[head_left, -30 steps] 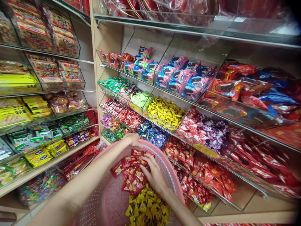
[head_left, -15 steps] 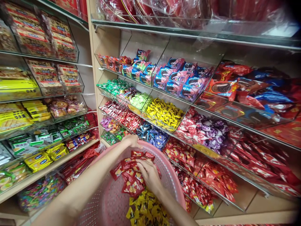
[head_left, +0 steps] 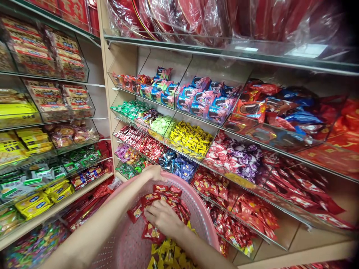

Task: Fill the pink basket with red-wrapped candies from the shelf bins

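A pink perforated plastic basket [head_left: 206, 209] is in front of me, tilted toward the shelves. My left hand [head_left: 153, 172] is closed over its far rim. Inside lie red candy packets [head_left: 153, 233], heaped over the middle, with yellow wrapped candies [head_left: 168, 256] nearer to me. My right hand [head_left: 162, 217] rests on the red packets with its fingers curled down among them. The fingertips are partly hidden, so how many packets they grip does not show.
Glass-fronted shelves rise beyond the basket, holding yellow candies [head_left: 190, 138], blue packets [head_left: 182, 164] and red packets [head_left: 211, 183]. Another rack on the left carries yellow packs [head_left: 36, 198] and nut bars [head_left: 46, 99]. Bagged red goods [head_left: 196, 18] sit on the top shelf.
My right hand has moved left over the red packets, and its fingers have gone from stretched out to curled. The left hand stays on the rim. The view has shifted slightly.
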`<action>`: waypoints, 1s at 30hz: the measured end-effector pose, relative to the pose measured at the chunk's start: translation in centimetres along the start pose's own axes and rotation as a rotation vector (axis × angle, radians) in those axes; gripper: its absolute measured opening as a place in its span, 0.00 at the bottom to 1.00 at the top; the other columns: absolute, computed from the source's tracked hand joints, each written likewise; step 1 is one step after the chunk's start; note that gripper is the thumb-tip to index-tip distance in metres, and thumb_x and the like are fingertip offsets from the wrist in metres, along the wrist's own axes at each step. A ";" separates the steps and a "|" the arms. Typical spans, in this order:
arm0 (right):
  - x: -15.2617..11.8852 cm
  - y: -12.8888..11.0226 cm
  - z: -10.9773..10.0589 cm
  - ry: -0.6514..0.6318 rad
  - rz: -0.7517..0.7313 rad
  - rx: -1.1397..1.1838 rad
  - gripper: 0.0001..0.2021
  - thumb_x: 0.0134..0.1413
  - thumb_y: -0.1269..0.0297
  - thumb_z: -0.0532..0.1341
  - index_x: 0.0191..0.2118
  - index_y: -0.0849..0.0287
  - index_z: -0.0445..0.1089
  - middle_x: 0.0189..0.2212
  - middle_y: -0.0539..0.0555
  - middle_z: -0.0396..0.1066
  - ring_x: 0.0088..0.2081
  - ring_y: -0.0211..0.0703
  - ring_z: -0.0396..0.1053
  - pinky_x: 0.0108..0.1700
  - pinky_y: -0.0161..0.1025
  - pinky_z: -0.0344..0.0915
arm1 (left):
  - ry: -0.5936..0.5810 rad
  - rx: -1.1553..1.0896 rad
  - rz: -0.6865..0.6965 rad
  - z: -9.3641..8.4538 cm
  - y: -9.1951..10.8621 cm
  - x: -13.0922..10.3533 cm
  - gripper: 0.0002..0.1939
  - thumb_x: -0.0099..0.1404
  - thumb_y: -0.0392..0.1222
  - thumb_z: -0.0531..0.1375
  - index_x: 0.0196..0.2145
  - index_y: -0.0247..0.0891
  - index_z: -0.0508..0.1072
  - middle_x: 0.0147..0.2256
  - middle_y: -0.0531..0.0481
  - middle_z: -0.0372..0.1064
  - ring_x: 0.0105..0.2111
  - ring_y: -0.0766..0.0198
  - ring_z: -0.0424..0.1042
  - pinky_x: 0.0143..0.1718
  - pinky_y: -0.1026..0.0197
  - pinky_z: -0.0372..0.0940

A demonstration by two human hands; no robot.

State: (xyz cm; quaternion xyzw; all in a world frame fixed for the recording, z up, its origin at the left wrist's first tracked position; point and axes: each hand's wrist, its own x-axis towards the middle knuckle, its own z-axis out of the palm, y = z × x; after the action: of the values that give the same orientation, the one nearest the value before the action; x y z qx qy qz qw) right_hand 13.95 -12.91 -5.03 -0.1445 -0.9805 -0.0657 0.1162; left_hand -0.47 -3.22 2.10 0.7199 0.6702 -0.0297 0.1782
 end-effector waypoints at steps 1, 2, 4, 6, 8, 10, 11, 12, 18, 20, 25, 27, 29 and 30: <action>-0.4 0.0 -0.1 -0.022 0.004 -0.020 0.08 0.58 0.66 0.51 0.43 0.56 0.63 0.37 0.50 0.68 0.38 0.40 0.62 0.40 0.39 0.60 | -0.006 0.009 -0.002 0.0 0.0 0.0 0.29 0.44 0.66 0.57 0.33 0.39 0.74 0.35 0.44 0.72 0.35 0.53 0.71 0.34 0.58 0.63; -0.8 0.1 -0.3 -0.035 0.010 -0.029 0.09 0.58 0.66 0.52 0.44 0.56 0.63 0.38 0.50 0.68 0.38 0.40 0.61 0.40 0.38 0.60 | -0.008 0.018 -0.002 0.0 0.0 0.1 0.29 0.44 0.66 0.56 0.32 0.39 0.74 0.35 0.43 0.72 0.35 0.52 0.71 0.34 0.58 0.63; -1.3 0.3 -0.6 -0.029 0.023 -0.022 0.12 0.58 0.67 0.52 0.48 0.56 0.60 0.42 0.50 0.67 0.39 0.39 0.61 0.41 0.37 0.60 | -0.008 0.030 0.000 -0.1 0.1 0.2 0.30 0.44 0.66 0.56 0.32 0.38 0.74 0.35 0.43 0.72 0.36 0.52 0.71 0.34 0.57 0.63; -1.6 0.5 -0.9 -0.001 0.041 0.000 0.15 0.59 0.68 0.51 0.52 0.56 0.57 0.47 0.49 0.65 0.42 0.37 0.61 0.43 0.35 0.60 | -0.007 0.029 -0.006 0.0 0.2 0.2 0.30 0.43 0.66 0.57 0.33 0.38 0.74 0.35 0.43 0.72 0.36 0.51 0.71 0.35 0.57 0.63; -1.6 0.6 -0.9 0.016 0.057 0.016 0.16 0.60 0.68 0.49 0.54 0.56 0.55 0.48 0.49 0.63 0.45 0.37 0.60 0.45 0.34 0.59 | -0.012 0.024 -0.018 0.0 0.3 0.2 0.30 0.43 0.66 0.57 0.33 0.37 0.74 0.36 0.42 0.72 0.37 0.51 0.70 0.35 0.57 0.63; -1.5 0.6 -0.7 0.008 0.066 0.023 0.17 0.60 0.69 0.48 0.54 0.55 0.54 0.48 0.50 0.63 0.45 0.36 0.60 0.45 0.33 0.59 | -0.020 0.020 -0.025 0.1 0.4 0.2 0.30 0.42 0.66 0.57 0.32 0.37 0.74 0.36 0.42 0.72 0.36 0.50 0.70 0.35 0.57 0.63; -1.4 0.5 -0.5 0.002 0.076 0.022 0.16 0.60 0.69 0.48 0.54 0.55 0.55 0.47 0.50 0.64 0.45 0.36 0.61 0.45 0.33 0.59 | -0.020 0.019 -0.022 0.2 0.4 0.2 0.31 0.42 0.66 0.57 0.32 0.37 0.74 0.35 0.42 0.72 0.36 0.50 0.71 0.35 0.57 0.63; -1.3 0.4 -0.2 -0.004 0.095 0.015 0.15 0.60 0.69 0.49 0.53 0.55 0.56 0.46 0.50 0.64 0.44 0.36 0.61 0.44 0.33 0.60 | -0.018 0.016 -0.016 0.2 0.4 0.2 0.31 0.42 0.67 0.57 0.33 0.37 0.74 0.35 0.42 0.72 0.36 0.50 0.71 0.35 0.57 0.63; -0.7 -0.7 1.0 -0.037 0.255 -0.097 0.07 0.57 0.66 0.53 0.38 0.60 0.65 0.32 0.53 0.66 0.38 0.43 0.60 0.43 0.43 0.58 | -0.010 0.028 0.003 0.6 0.4 0.6 0.32 0.42 0.67 0.57 0.35 0.39 0.74 0.37 0.41 0.72 0.38 0.50 0.70 0.35 0.57 0.63; -0.5 -0.9 1.0 -0.044 0.285 -0.114 0.10 0.55 0.60 0.55 0.36 0.62 0.66 0.30 0.54 0.66 0.38 0.45 0.59 0.43 0.45 0.57 | -0.008 0.032 0.014 0.6 0.3 0.7 0.31 0.42 0.68 0.56 0.35 0.40 0.74 0.38 0.42 0.72 0.39 0.50 0.70 0.36 0.58 0.63; 0.0 -0.9 1.2 -0.059 0.335 -0.109 0.11 0.56 0.59 0.54 0.32 0.62 0.67 0.28 0.54 0.65 0.37 0.44 0.57 0.43 0.44 0.55 | 0.010 0.027 0.028 0.4 0.0 1.2 0.32 0.41 0.70 0.55 0.33 0.41 0.74 0.37 0.43 0.72 0.38 0.51 0.70 0.34 0.59 0.62; 0.2 -0.9 1.5 -0.070 0.355 -0.123 0.08 0.56 0.66 0.54 0.31 0.62 0.67 0.28 0.53 0.64 0.37 0.43 0.57 0.42 0.43 0.54 | 0.018 0.021 0.032 0.4 -0.1 1.5 0.32 0.41 0.70 0.54 0.33 0.41 0.74 0.36 0.43 0.72 0.36 0.52 0.70 0.33 0.59 0.62; 0.3 -1.0 1.7 -0.075 0.369 -0.135 0.06 0.55 0.69 0.55 0.30 0.62 0.66 0.28 0.53 0.63 0.37 0.42 0.57 0.41 0.43 0.54 | 0.021 0.017 0.038 0.5 -0.1 1.6 0.33 0.40 0.71 0.54 0.32 0.40 0.74 0.34 0.43 0.72 0.35 0.53 0.70 0.31 0.61 0.61; 0.3 -1.0 1.7 -0.074 0.374 -0.133 0.06 0.55 0.69 0.55 0.30 0.62 0.66 0.28 0.53 0.63 0.36 0.42 0.57 0.41 0.42 0.54 | 0.019 0.015 0.041 0.5 -0.2 1.6 0.33 0.40 0.71 0.53 0.31 0.40 0.74 0.33 0.44 0.72 0.34 0.53 0.71 0.30 0.62 0.61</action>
State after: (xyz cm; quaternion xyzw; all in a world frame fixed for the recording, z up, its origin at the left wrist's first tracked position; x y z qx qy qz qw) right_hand 13.07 -13.50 -6.69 -0.3335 -0.9337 -0.1025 0.0806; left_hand -0.36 -1.82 1.17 0.7350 0.6568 -0.0246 0.1670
